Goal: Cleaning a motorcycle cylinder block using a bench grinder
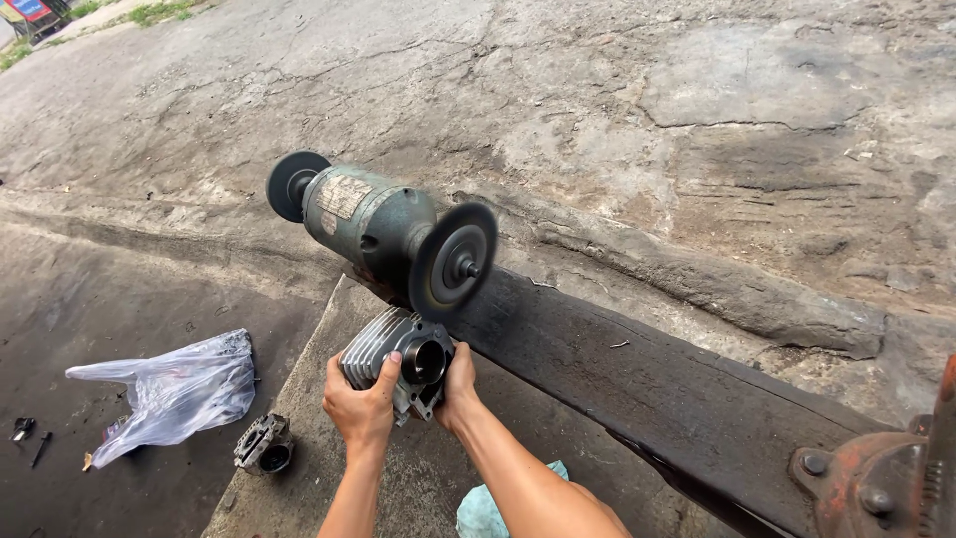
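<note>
A: What's the biggest thing down there?

B: The cracked concrete ground (pixel 697 110), then the dark wooden beam (pixel 637 379) running diagonally across it. At the beam's lower right end sits a rusty red vise (pixel 876 483), only partly in view.

A: And on the beam?

B: A green bench grinder (pixel 373 224) — one wheel at the far left, the near grinding wheel (pixel 451 261) facing the camera.

A: Where's the part being handled?

B: The finned metal cylinder (pixel 398 359) is held just under the near grinding wheel, over the concrete ledge (pixel 299 438), its round bore turned toward the camera. Whether it touches the wheel, I cannot tell.

A: The hands?

B: The left hand (pixel 361 403) is wrapped around the finned side, thumb up along the face. The right hand (pixel 460 394) is closed on the other side — both gripping it firmly.

A: Anything smaller?

B: A crumpled clear plastic bag (pixel 174 391) lies well to the left, a small metal engine part (pixel 264 445) just beside it, and a bit of teal cloth (pixel 483 510) under the right forearm.
</note>
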